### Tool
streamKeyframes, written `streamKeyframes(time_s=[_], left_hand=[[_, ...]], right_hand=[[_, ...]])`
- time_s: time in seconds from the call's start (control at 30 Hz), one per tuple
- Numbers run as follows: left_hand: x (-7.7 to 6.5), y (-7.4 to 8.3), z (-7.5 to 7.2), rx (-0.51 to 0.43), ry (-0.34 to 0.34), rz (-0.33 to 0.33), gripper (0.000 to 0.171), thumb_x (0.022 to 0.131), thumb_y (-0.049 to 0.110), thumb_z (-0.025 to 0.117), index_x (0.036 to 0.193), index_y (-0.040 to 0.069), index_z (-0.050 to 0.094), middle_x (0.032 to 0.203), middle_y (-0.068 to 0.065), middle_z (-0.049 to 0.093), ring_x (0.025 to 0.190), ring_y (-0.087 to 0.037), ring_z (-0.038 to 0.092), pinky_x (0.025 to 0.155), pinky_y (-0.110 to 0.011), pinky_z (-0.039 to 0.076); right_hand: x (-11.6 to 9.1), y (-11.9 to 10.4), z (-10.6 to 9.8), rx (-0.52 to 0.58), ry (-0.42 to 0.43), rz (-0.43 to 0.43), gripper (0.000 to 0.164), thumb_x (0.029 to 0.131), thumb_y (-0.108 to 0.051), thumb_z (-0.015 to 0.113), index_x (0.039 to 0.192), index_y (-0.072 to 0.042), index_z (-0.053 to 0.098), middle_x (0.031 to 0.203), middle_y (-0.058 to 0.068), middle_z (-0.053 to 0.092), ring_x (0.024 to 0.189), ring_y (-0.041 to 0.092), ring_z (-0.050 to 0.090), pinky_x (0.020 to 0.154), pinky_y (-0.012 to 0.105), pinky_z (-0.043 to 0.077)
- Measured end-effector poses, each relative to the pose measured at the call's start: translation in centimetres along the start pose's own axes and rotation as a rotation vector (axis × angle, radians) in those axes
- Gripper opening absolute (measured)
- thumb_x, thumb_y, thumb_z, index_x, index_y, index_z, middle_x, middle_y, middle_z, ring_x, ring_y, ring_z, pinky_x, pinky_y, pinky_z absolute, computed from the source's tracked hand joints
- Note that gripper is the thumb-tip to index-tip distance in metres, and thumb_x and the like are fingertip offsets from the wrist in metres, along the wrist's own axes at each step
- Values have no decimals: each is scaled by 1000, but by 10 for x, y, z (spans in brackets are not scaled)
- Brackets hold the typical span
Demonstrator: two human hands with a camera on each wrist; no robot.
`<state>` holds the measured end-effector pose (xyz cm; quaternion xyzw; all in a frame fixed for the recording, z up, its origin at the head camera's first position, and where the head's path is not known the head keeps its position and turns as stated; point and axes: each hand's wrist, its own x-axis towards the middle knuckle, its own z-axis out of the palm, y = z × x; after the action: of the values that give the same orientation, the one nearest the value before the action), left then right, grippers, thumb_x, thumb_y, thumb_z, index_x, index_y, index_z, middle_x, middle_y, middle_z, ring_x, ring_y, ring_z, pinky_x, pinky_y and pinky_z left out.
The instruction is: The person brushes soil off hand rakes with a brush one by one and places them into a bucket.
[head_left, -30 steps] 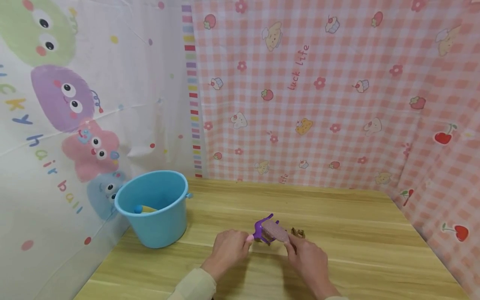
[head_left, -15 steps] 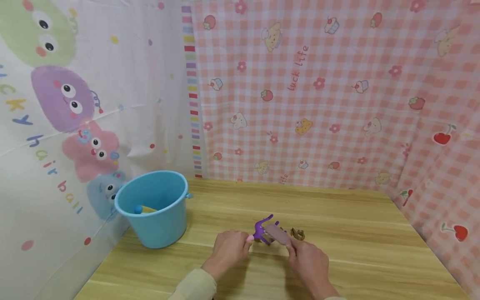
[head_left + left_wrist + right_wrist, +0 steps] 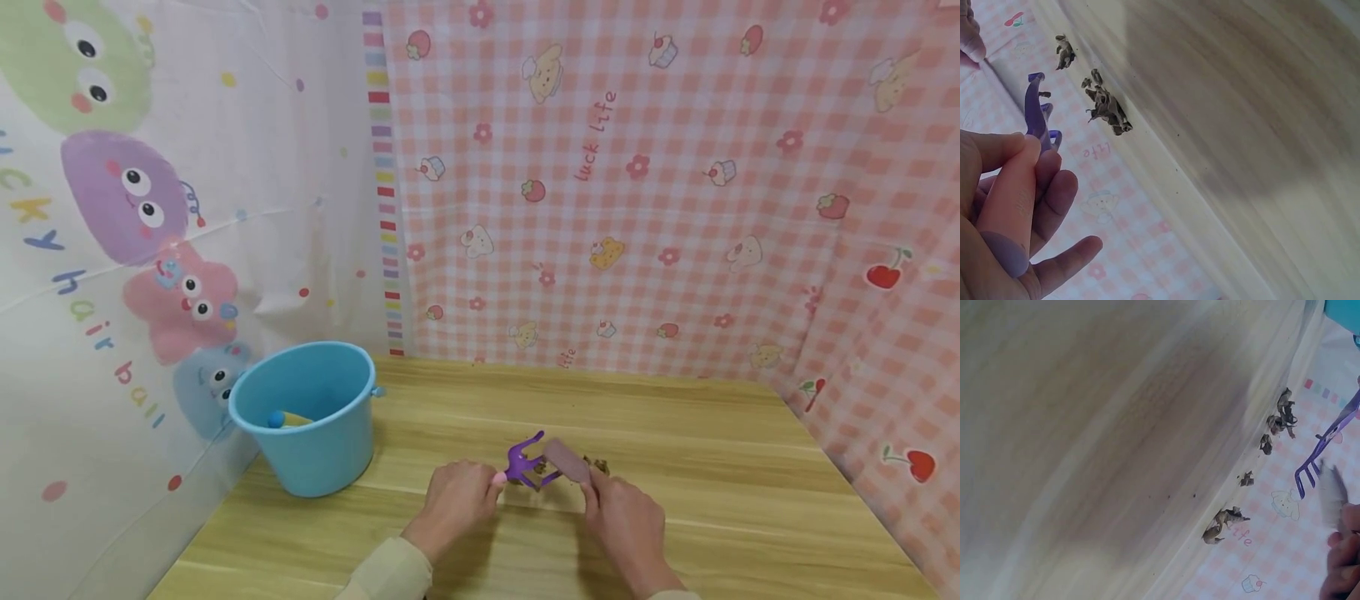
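Observation:
My left hand [image 3: 459,495] grips the pink handle of a small purple hand rake [image 3: 521,461], its bent tines pointing right. In the left wrist view, the fingers curl round the handle [image 3: 1010,206]. My right hand [image 3: 628,521] holds a flat, pinkish-grey paddle-shaped tool [image 3: 567,461] by its near end, its far end beside the rake's tines. What kind of tool this is I cannot tell. Crumpled brown pieces, like dried leaves [image 3: 1109,111], lie on the table below the rake. Another clump [image 3: 1222,524] lies farther right, partly hidden by the right hand in the head view.
A light blue bucket [image 3: 318,458] stands at the left of the wood-grain table [image 3: 720,492], with a blue and yellow object [image 3: 291,419] inside. Behind the table hangs a pink checked cloth [image 3: 630,217]. A white cartoon-printed cloth [image 3: 300,167] hangs at the left.
The paddle-shaped tool has shifted right, off the rake's head to its tines, as my right hand moved slightly right. More of the rake shows. My left hand has stayed in place.

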<state>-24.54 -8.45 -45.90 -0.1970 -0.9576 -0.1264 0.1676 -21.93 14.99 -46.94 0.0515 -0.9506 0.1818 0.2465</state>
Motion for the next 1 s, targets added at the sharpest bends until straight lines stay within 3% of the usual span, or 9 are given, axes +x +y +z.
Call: streamKeyframes(time_s=[0.23,0.47,0.7,0.83,1.0], left_hand=[[1,0,-2,-22,-16,-22,41,95,32,64,59,20,49,51,9,39,47,-8,38,45,-25,34],[3,-3,-8,-37,-13,-37,45,97,32,61,58,20,45,51,8,39,47,-9,38,46,-26,35],[3,-1,-7,-49,-23,-30,39,95,30,65,60,19,54,51,9,40,47,-8,38,46,-25,35],[2,-1,-6,-43,-19,-20,39,95,30,64,60,19,51,52,9,40,48,-8,39,47,-25,35],[2,-1,-6,-42,-9,-30,39,97,32,61,62,19,54,53,9,41,51,-9,41,49,-27,36]], right_hand=[[-2,-4,2,24,13,-37,25,87,-22,74,111,-12,75,81,10,71,58,25,62,44,38,43],[-1,2,0,-15,-18,-13,18,88,-21,72,104,-13,74,73,8,67,55,26,59,44,40,42],[0,-3,-2,38,2,-19,25,89,-23,73,110,-11,75,75,6,70,52,15,52,43,35,40],[-1,-9,-2,86,-62,-24,28,90,-25,72,114,-11,74,83,5,73,54,11,51,44,33,39],[-3,-9,-2,87,-115,10,29,90,-24,71,115,-9,74,80,2,72,50,9,42,42,29,33]])
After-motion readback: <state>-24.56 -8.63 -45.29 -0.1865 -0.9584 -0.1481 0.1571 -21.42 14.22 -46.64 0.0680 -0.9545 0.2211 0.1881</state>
